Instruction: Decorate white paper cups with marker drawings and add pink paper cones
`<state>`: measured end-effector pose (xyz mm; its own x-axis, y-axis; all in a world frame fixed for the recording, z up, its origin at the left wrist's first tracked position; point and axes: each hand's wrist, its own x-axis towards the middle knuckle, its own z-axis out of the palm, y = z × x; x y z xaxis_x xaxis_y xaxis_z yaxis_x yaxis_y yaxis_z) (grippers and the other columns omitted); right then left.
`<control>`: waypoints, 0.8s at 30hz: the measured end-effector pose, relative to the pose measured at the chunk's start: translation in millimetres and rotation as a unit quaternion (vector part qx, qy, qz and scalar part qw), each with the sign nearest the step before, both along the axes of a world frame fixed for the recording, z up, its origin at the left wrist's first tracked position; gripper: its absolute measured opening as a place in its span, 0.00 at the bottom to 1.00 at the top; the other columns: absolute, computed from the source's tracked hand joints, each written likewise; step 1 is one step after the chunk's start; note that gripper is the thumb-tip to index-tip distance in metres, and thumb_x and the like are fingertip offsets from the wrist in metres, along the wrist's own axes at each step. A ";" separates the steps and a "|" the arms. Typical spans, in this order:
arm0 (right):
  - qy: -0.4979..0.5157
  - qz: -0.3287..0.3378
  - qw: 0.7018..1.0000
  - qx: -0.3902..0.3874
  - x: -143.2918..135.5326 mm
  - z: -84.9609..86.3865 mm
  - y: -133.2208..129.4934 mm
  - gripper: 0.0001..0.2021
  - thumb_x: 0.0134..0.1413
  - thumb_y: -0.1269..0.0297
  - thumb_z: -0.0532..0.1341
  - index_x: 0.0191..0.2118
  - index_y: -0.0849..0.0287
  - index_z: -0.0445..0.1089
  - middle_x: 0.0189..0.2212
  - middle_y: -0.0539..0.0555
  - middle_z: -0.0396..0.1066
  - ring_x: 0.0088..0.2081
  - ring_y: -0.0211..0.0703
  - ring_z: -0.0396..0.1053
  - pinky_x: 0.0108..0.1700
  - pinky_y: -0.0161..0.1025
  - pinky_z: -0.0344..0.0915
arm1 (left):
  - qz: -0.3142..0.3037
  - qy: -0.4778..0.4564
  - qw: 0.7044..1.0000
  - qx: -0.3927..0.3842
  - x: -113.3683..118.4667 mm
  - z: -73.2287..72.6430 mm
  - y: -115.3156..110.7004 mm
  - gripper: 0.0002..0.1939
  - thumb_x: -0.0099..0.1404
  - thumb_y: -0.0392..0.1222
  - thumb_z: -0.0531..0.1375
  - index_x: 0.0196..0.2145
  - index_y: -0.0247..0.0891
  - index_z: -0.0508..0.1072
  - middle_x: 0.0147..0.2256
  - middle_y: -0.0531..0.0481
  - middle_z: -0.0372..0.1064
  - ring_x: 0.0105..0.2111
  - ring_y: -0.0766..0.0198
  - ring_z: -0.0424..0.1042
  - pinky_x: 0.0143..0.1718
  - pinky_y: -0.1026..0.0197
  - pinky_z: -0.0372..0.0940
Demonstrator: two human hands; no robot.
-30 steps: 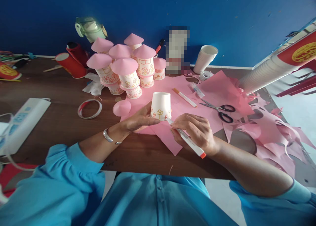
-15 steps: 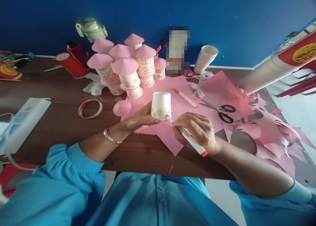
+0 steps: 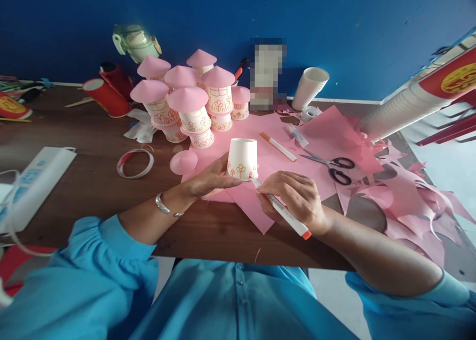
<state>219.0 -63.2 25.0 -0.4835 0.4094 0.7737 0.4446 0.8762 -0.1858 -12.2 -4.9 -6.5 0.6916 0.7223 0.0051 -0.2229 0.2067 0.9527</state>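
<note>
While hands (image 3: 210, 179) (image 3: 295, 194) flank it — the cup (image 3: 242, 156) sits between.

A dark-brown wood-grain table (image 3: 92, 132) bears pink paper sheets (image 3: 256, 213) reaching toward its front edge, cut pink paper scraps (image 3: 412, 196) by its right edge, and 1 stack of white paper cups (image 3: 308, 89) near its back edge.

Left hand (image 3: 211, 179) cupped, right hand (image 3: 297, 194) pinched, both forearms (image 3: 372, 251) slant inward.
</note>
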 end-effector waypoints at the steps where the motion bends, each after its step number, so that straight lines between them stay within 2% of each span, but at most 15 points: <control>1: 0.000 0.001 1.000 0.003 0.2 0.3 0.1 0.13 0.59 0.79 0.65 0.46 0.57 0.69 0.29 0.49 0.76 0.30 0.42 0.76 0.32 0.39 0.76 | 0.001 0.002 1.000 0.002 -0.2 0.2 0.0 0.32 0.59 0.46 0.74 0.58 0.40 0.72 0.49 0.43 0.77 0.50 0.51 0.76 0.53 0.49 0.69; 10: -0.005 -0.010 1.000 0.012 -0.1 0.6 0.7 0.12 0.61 0.78 0.65 0.45 0.57 0.69 0.29 0.50 0.75 0.30 0.41 0.76 0.32 0.38 0.75 | -0.011 0.002 1.000 0.008 1.5 7.5 -0.7 0.26 0.60 0.46 0.73 0.52 0.40 0.73 0.44 0.46 0.74 0.45 0.55 0.74 0.52 0.50 0.67; 18: 0.001 -0.007 1.000 0.008 -0.4 -0.2 0.9 0.13 0.60 0.78 0.65 0.47 0.56 0.69 0.30 0.49 0.76 0.31 0.42 0.77 0.33 0.39 0.76 | -0.009 0.018 1.000 0.006 2.4 7.7 -1.4 0.32 0.58 0.48 0.74 0.58 0.40 0.71 0.47 0.44 0.74 0.49 0.51 0.73 0.53 0.49 0.67; 24: -0.013 0.011 1.000 0.000 -0.2 1.6 1.4 0.12 0.63 0.77 0.65 0.47 0.56 0.68 0.31 0.50 0.76 0.31 0.40 0.76 0.33 0.38 0.76 | -0.012 0.020 1.000 0.009 2.1 9.0 -1.3 0.31 0.59 0.48 0.74 0.57 0.40 0.71 0.47 0.44 0.75 0.49 0.52 0.73 0.52 0.51 0.67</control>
